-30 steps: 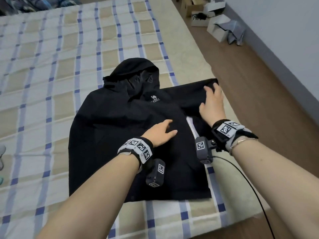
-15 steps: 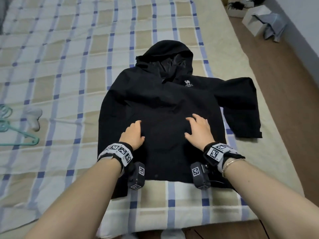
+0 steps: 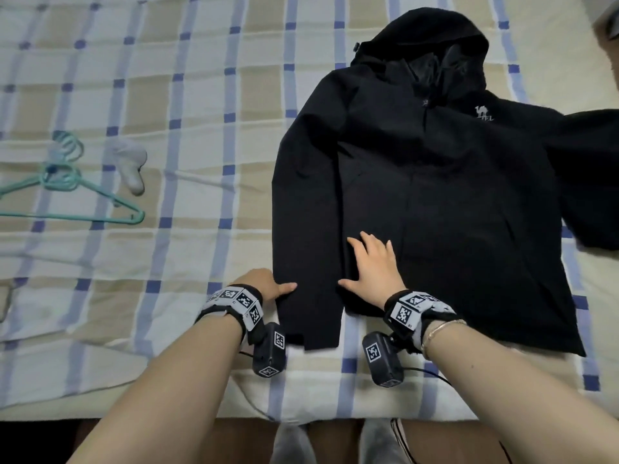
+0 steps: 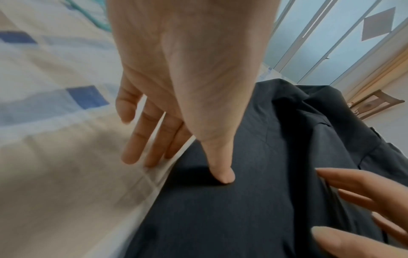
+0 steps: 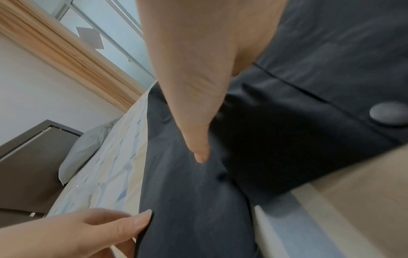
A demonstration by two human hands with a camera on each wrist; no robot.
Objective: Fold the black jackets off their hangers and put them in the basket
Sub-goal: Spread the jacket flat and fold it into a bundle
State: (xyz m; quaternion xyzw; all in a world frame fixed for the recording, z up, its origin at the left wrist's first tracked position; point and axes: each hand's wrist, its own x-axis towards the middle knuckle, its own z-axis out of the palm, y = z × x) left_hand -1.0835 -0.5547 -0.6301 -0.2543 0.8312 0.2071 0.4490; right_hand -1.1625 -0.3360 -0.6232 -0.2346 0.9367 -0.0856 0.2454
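1. The black hooded jacket of smooth woven fabric (image 3: 435, 202) is lying front-up and flat on the bed's checked cream, tan and blue bedsheet (image 3: 167, 95), already off its hanger; no basket is showing in any view.
2. Its long axis is running from the hem at the near bed edge to the hood at the far side; one sleeve is lying along the person's left side of the body, the other is spreading out to the right, partly out of frame.
3. The left hand (image 3: 264, 288) is resting at the edge of the near sleeve, thumb (image 4: 222, 176) on the cloth, fingers (image 4: 132, 153) straight on the sheet (holding nothing).
4. The right hand (image 3: 371, 269) is lying flat, fingers spread, pressing the lower front beside that sleeve.
5. Handling judgement: the jacket is looking soft, light and limp, somewhat slippery, so folds may be sliding; taking the sleeve by its cuff and outer seam seems best.
6. Two teal wire hangers (image 3: 67, 192) are lying well apart to the left, beside a small white object (image 3: 132, 169) (unidentifiable).
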